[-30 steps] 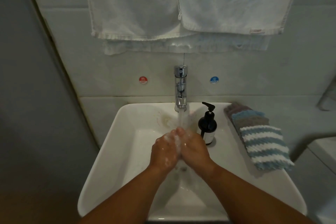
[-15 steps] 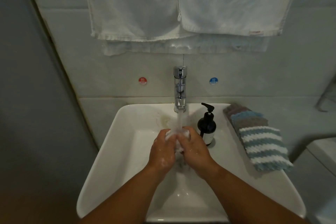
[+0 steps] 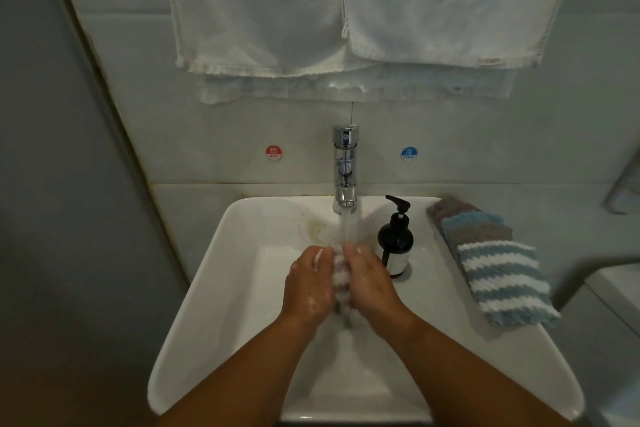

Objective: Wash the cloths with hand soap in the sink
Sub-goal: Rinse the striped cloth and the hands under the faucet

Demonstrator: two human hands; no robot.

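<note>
Over the white sink (image 3: 221,288), my left hand (image 3: 306,282) and my right hand (image 3: 369,279) grip a small soapy cloth (image 3: 340,276) squeezed between them. Only a narrow foamy strip of it shows between my palms. Water runs from the chrome tap (image 3: 344,170) onto the cloth and my fingertips. A black pump bottle of hand soap (image 3: 396,241) stands on the sink's right side, just beyond my right hand. A stack of striped blue, white and grey cloths (image 3: 498,270) lies on the sink's right rim.
White towels (image 3: 339,10) hang on the wall above the tap. Red hot (image 3: 273,152) and blue cold (image 3: 409,153) stickers flank the tap. A grey wall stands close on the left, and a white fixture edge (image 3: 613,291) sits at the right.
My hands have slid slightly apart and back from the tap, so more of the soapy cloth shows between them. Water keeps running.
</note>
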